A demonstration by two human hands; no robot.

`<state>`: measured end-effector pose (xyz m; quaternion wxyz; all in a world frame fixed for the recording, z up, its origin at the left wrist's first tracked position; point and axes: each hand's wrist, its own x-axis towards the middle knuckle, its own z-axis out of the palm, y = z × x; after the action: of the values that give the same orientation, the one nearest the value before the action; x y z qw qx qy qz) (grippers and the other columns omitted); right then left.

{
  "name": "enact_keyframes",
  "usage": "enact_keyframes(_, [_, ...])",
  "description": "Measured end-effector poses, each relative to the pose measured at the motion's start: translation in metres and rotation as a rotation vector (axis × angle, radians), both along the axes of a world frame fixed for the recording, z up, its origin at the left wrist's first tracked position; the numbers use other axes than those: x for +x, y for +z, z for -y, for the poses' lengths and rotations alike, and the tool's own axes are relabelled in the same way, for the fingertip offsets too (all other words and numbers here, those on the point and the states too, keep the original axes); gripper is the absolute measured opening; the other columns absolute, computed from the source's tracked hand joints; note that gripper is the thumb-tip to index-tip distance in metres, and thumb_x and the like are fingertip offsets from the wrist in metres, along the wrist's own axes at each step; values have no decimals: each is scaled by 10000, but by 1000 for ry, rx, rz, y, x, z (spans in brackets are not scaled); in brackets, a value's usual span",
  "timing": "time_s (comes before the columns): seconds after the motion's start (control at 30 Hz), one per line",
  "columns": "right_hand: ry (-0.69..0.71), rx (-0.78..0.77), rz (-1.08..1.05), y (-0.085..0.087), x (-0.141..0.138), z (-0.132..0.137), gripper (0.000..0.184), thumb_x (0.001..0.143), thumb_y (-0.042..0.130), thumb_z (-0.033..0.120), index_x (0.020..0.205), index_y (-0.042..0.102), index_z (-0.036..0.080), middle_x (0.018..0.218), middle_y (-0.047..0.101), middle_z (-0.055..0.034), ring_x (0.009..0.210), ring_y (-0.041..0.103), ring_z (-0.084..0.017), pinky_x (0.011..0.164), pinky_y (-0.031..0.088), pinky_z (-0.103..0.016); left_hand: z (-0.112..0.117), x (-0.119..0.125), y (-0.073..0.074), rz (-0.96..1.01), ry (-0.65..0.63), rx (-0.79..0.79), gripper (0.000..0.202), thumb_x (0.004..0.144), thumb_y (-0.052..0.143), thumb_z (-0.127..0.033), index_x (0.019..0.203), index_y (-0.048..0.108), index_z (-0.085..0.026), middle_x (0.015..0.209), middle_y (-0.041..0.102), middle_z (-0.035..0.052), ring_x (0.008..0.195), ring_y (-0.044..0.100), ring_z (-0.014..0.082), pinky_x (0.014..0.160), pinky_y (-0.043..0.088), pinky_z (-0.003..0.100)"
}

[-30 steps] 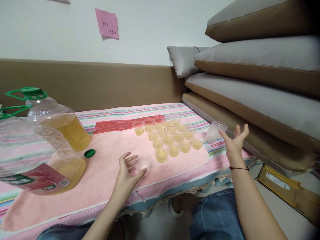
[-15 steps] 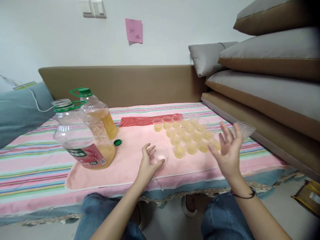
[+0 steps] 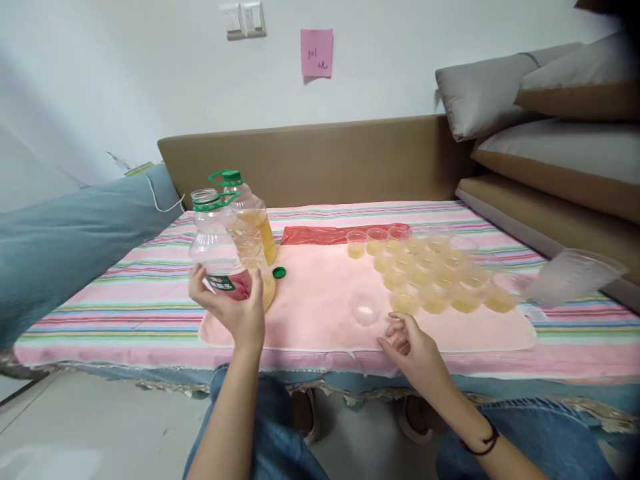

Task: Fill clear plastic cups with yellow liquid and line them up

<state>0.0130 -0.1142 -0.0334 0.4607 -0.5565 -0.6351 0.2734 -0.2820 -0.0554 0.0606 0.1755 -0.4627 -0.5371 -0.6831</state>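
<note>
My left hand [image 3: 231,308] is wrapped round the lower body of a big clear oil jug [image 3: 219,252] with a green rim and no cap; a little yellow liquid sits at its bottom. A second capped jug [image 3: 254,215] stands right behind it. The green cap [image 3: 279,272] lies on the pink towel [image 3: 320,313]. My right hand [image 3: 411,344] rests at the towel's near edge with fingers loosely curled, holding nothing, just below an empty clear cup [image 3: 365,308]. Several small cups of yellow liquid [image 3: 433,275] stand in rows to the right.
A stack of empty clear cups [image 3: 570,276] lies on its side at the right. A red plastic sheet [image 3: 345,233] lies behind the cups. A grey-blue pillow [image 3: 75,240] is at the left, and stacked cushions [image 3: 550,147] at the right. My knees in jeans are below the bed edge.
My left hand left the empty cup and moved left to take hold of the uncapped jug. My right hand dropped from mid-air to the towel edge near that cup. The view swung left.
</note>
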Motion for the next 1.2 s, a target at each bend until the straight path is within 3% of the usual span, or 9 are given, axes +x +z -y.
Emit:
enact_keyframes(0.07, [-5,-92,96,-6,-2,-7,620,810,534,527,1264,466,110,766,600,-18,605,571,-185,601,456,-323,-5,-20,-2,75,23,-89,931,611,838,-350,1343,292,-164,1423,326,167,1405,296,267,1203,175,446])
enact_keyframes(0.17, [-36,-165,199,-9,-7,-18,737,782,499,549,1334,438,65,679,595,-6,662,594,-223,645,426,-335,-18,-41,-10,166,-93,-213,1129,500,891,-366,1383,219,-162,1469,252,187,1416,272,292,1200,179,431])
enact_keyframes(0.27, [-78,-196,253,-6,-14,-27,701,780,538,513,1318,467,69,639,587,8,682,601,-226,651,401,-315,-30,-50,-18,194,-194,-254,1244,433,915,-324,1406,153,-179,1496,210,199,1443,232,309,1202,174,428])
enact_keyframes(0.37, [-112,-207,281,-2,-20,-32,585,796,586,452,1260,517,102,595,554,28,648,582,-217,605,365,-291,-37,-55,-24,224,-202,-267,1293,407,922,-293,1417,122,-184,1504,203,207,1459,198,321,1207,152,445])
enact_keyframes(0.53, [-159,-192,314,5,-24,-36,357,815,636,367,1095,586,151,556,503,42,618,557,-204,576,323,-269,-38,-60,-28,234,-194,-310,1253,391,923,-279,1392,177,-175,1481,249,203,1443,236,326,1198,184,470])
enact_keyframes(0.7, [-198,-194,339,4,-24,-37,321,827,658,332,1086,590,154,562,510,40,618,556,-209,580,314,-266,-34,-60,-22,277,-145,-305,1097,390,916,-296,1285,291,-183,1349,417,144,1324,420,288,1146,306,469])
enact_keyframes(0.83, [-202,-202,341,4,-24,-37,366,820,675,332,1119,587,139,583,538,31,632,562,-214,581,313,-270,-25,-56,-13,470,-150,-232,984,382,911,-295,1176,339,-196,1201,508,88,1121,562,235,1046,422,451])
enact_keyframes(1.03, [-185,-174,293,14,-14,-19,392,782,664,314,1118,584,129,573,533,37,616,556,-196,599,351,-276,-1,-46,5,761,-427,-130,724,457,873,-304,1026,429,-238,1069,560,20,976,593,183,907,499,398])
enact_keyframes(1.2, [-109,116,2,37,-7,20,322,875,582,427,1068,580,169,560,417,67,477,412,-124,507,356,-247,16,-23,20,732,-820,-108,739,459,840,-499,1087,559,-229,1078,643,60,1054,616,263,976,476,424])
